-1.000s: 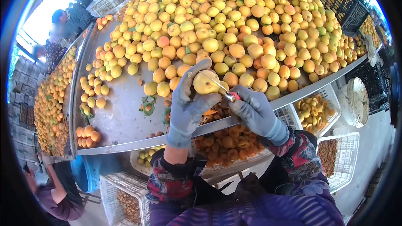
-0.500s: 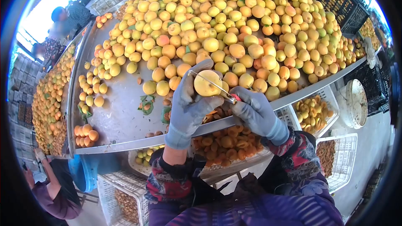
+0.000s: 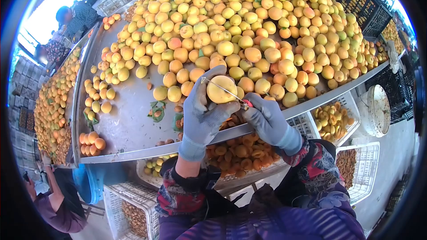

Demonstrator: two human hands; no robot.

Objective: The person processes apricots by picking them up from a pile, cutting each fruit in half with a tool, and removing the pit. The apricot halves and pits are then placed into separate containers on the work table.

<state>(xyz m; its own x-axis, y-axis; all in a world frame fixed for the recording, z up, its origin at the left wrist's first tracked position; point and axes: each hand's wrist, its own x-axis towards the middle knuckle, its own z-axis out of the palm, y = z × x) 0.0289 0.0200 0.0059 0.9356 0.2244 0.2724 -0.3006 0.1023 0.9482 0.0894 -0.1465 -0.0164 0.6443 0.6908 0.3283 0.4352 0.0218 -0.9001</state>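
My gloved left hand (image 3: 195, 118) is closed round a yellow apricot (image 3: 218, 95), with fingers behind it and the thumb along its lower side. In my gloved right hand (image 3: 272, 124) is a small knife (image 3: 247, 103) with a red handle, the grip partly hidden by the fingers. Its thin blade lies slantwise across the face of the apricot. Both hands are above the front edge of a metal table (image 3: 129, 122). Just beyond them spreads a large heap of apricots (image 3: 253, 54).
Below the table edge sits a crate of halved apricots (image 3: 242, 153). White crates (image 3: 371, 173) and a white bucket (image 3: 379, 111) stand at the right, a blue bin (image 3: 89, 182) at the left. Another person's arm (image 3: 55, 191) reaches in at lower left.
Both hands, the apricot and the knife have shifted very slightly in view. The blade still lies across the fruit, and both grips are the same.
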